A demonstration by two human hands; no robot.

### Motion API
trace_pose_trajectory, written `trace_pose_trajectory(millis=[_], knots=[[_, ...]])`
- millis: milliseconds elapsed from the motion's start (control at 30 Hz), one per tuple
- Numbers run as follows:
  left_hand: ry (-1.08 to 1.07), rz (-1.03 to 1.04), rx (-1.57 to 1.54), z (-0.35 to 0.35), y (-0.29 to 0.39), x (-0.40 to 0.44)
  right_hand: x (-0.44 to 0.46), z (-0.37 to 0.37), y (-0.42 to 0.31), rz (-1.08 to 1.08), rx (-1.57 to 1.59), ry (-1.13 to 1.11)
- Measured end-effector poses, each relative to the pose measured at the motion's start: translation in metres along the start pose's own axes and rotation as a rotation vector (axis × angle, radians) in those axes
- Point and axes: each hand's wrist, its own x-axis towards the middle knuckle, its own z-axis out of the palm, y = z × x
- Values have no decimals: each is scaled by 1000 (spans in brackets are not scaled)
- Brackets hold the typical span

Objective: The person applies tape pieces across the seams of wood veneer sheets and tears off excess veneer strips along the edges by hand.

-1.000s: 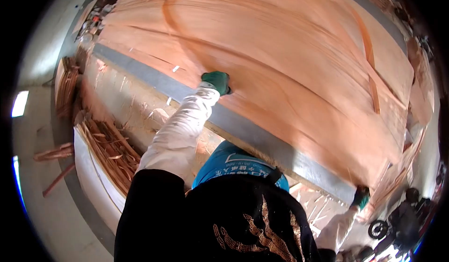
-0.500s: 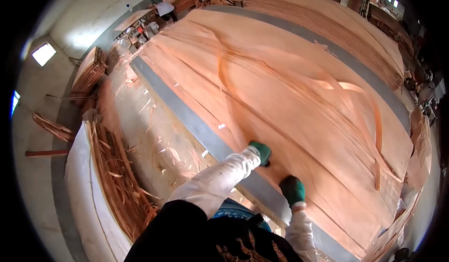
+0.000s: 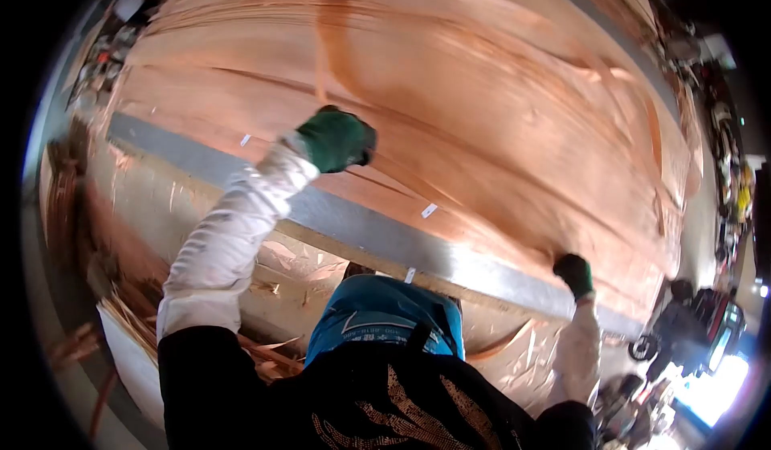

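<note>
Large thin sheets of reddish wood veneer (image 3: 450,112) lie across a wide table with a grey metal edge (image 3: 353,221). My left hand (image 3: 336,139), in a green glove with dark fingertips, is closed at the veneer's near part, left of centre. Lower right, my gloved right hand (image 3: 573,275) is closed on the sheet close to the metal edge. Between the two hands the top sheet's margin runs in a slanting, rippled line. The fingertips of both hands are partly hidden. A narrow loose veneer strip (image 3: 323,56) lies beyond my left hand.
Small white labels (image 3: 429,210) show along the near side. Another veneer strip (image 3: 654,141) curls at the right. Veneer scraps (image 3: 301,261) litter the floor below the table, with stacked offcuts (image 3: 132,309) at left. A dark vehicle (image 3: 699,329) stands at lower right.
My hands have spread wide apart, the left going left and up, the right moving right. The camera view has turned and come closer to the table, bringing the vehicle into sight.
</note>
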Motion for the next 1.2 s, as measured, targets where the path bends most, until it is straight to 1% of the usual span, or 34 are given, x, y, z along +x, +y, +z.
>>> trace_pose_trajectory(millis=[67, 100, 133, 167, 200, 233, 267, 333, 367, 467, 500, 600, 633, 700, 733, 800, 867, 900, 933, 967, 1000, 1067, 1100, 1133, 1200], knots=[[-19, -10, -272, -4, -18, -29, 9, -10, -8, 179, 105, -52], [-95, -55, -354, 7, -32, -41, 8, -7, -4, 205, 159, -72], [-171, -104, -435, 21, -41, -49, 16, -13, -8, 258, 73, -153], [-221, -235, -485, 36, -48, -56, 19, -23, -11, 300, 124, -202], [-227, -293, -500, 50, -52, -60, 22, -35, -14, 343, 175, -244], [-122, -230, -345, 55, -47, -63, 28, -39, -18, 365, 152, -255], [-12, -169, -189, 59, -40, -62, 32, -46, -19, 430, 248, -339], [51, -279, -81, 69, -39, -54, 40, -66, -21, 549, 443, -499], [82, -336, -25, 76, -40, -51, 42, -77, -25, 690, 557, -510], [28, -462, -1, 100, -56, -35, 46, -84, -29, 700, 490, -561], [-1, -521, 35, 103, -55, -30, 38, -64, -24, 573, 367, -452], [82, -566, 85, 111, -53, -25, 22, -47, -29, 546, 256, -161], [69, -562, 80, 109, -52, -25, 14, -46, -36, 593, 275, -88], [41, -558, 69, 101, -48, -26, 0, -48, -61, 588, 97, 17], [-20, -583, 35, 99, -45, -24, -4, -50, -73, 584, 2, 75], [-115, -649, -35, 91, -45, -19, 12, -102, -130, 589, 379, 509], [-50, -649, 4, 112, -60, -15, 59, -128, -184, 284, 476, 591], [-28, -598, 1, 116, -65, -15, 85, -130, -214, 218, 579, 545], [-59, -641, -40, 101, -53, -18, 113, -135, -243, 148, 678, 493], [-76, -636, -40, 98, -51, -17, 143, -169, -275, 112, 652, 358], [-95, -602, -33, 112, -64, -11, 166, -199, -295, 78, 621, 218], [-134, -543, -24, 97, -56, -20, 219, -160, -317, 191, 528, 156], [-255, -364, -55, 78, -58, -32, 233, -155, -320, 225, 436, 194], [-229, -123, -104, 86, -82, -42, 242, -146, -316, 158, 390, 159], [-266, -9, 101, 53, -104, -80, 244, -156, -312, 2, 263, 172]])
